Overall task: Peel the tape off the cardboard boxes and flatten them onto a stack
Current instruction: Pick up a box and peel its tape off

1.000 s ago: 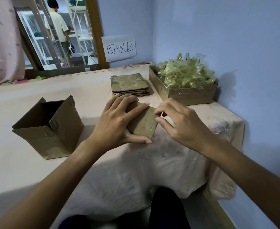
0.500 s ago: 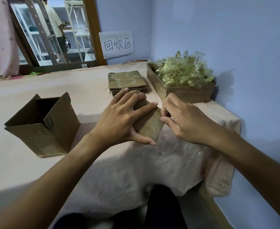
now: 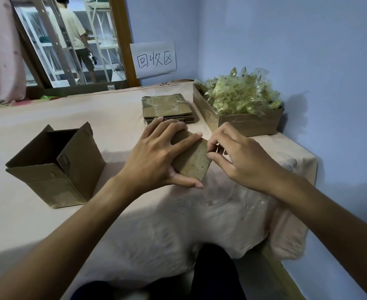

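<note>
- Well, the small box point(image 3: 192, 161) lies on the cloth-covered table point(image 3: 117, 109) just in front of me, between my two hands and nearer than the stack of flattened boxes point(image 3: 167, 109).
- My left hand point(image 3: 156, 154) is spread flat on top of it, fingers straight and pressing, thumb lying along the near edge.
- My right hand point(image 3: 241, 156) has its thumb and forefinger pinching at the box's right edge. I take it they are after a tape end, but I cannot see any tape between them.
- Risk one: if the pinch only catches the cardboard's skin, I judge the paper layer will tear off instead of the tape lifting cleanly.
- Risk two: a hard pull to the right could drag the box out from under my flat palm, since nothing grips it. It could slide towards the table's right-hand drop.
- Risk three: a freed strip may stick to my fingers rather than fall into the scrap tray point(image 3: 247, 124), which is already heaped with crumpled tape.
- Orientation: the box sits skewed to the table edge, one corner pointing near and right, towards me.
- Long axis: it seems to run from far left to near right, though my palm hides too much to be sure.
</note>
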